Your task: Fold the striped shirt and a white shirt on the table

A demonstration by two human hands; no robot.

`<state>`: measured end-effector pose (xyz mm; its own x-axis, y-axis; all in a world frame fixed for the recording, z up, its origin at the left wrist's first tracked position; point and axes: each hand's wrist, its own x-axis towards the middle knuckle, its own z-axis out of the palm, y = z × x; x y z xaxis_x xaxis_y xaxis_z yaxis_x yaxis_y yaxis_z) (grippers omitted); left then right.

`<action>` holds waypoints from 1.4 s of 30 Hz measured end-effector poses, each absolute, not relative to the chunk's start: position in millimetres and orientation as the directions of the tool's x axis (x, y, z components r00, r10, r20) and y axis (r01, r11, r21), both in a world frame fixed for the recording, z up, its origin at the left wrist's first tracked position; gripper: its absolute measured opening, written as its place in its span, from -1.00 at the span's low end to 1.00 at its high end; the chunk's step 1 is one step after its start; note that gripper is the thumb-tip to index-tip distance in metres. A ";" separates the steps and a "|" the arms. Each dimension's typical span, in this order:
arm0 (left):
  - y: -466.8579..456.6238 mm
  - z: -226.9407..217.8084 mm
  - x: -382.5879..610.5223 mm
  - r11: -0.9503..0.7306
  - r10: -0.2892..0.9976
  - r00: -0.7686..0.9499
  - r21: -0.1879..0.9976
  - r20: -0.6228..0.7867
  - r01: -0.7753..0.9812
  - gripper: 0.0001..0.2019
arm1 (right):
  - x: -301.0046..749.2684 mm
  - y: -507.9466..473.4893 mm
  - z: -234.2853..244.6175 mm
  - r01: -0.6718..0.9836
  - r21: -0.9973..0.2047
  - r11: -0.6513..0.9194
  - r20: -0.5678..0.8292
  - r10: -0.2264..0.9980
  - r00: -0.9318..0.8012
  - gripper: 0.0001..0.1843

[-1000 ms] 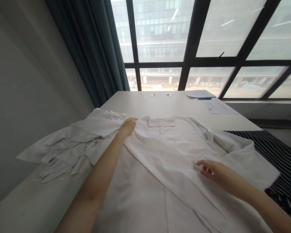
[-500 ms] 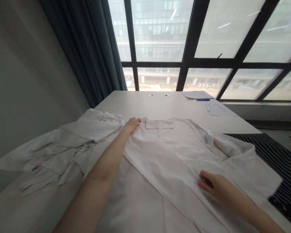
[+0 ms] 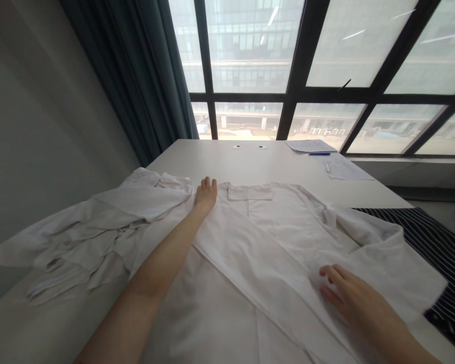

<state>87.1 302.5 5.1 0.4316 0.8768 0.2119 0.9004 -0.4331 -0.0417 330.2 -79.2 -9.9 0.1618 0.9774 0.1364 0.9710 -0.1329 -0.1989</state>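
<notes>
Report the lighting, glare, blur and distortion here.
Head view: tall black-framed glass windows backlight the scene, with pale streaks of glare; head view: the plain grey wall at left sits dim; head view: the wrinkled white fabric garment looks soft, its weave unreadable; head view: the dark window bars fan apart upward, likely wide-angle stretch.

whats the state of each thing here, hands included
white garment: spread out, one sleeve laid diagonally across
left hand: flattish, at the garment's far edge
right hand: loosely bent, contact unclear
white cloth on the left: crumpled
striped cloth: partly covered
curtain: gathered aside
papers: lying flat
</notes>
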 end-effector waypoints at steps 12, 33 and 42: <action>268.5 -23.7 80.3 -0.556 0.831 0.556 -0.014 -0.005 0.831 -0.36 | 283.8 -82.9 -23.0 0.950 -0.037 0.308 0.260 0.921 -0.289 -0.34; 308.1 -19.3 79.0 -0.418 0.908 0.419 -0.031 0.014 0.908 -0.34 | 289.5 -90.1 -22.6 0.957 -0.126 0.262 0.150 0.959 -0.242 -0.33; 283.7 -3.6 58.6 -0.392 0.892 0.407 -0.109 0.200 0.913 -0.61 | 315.2 -89.6 -24.8 0.946 -0.321 0.044 0.182 0.983 0.016 -0.55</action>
<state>58.6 283.7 -3.6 0.4067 0.8915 0.1996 0.9134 -0.3922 -0.1091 315.2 -89.6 -24.8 0.0165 0.9832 0.1816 0.9459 0.0435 -0.3215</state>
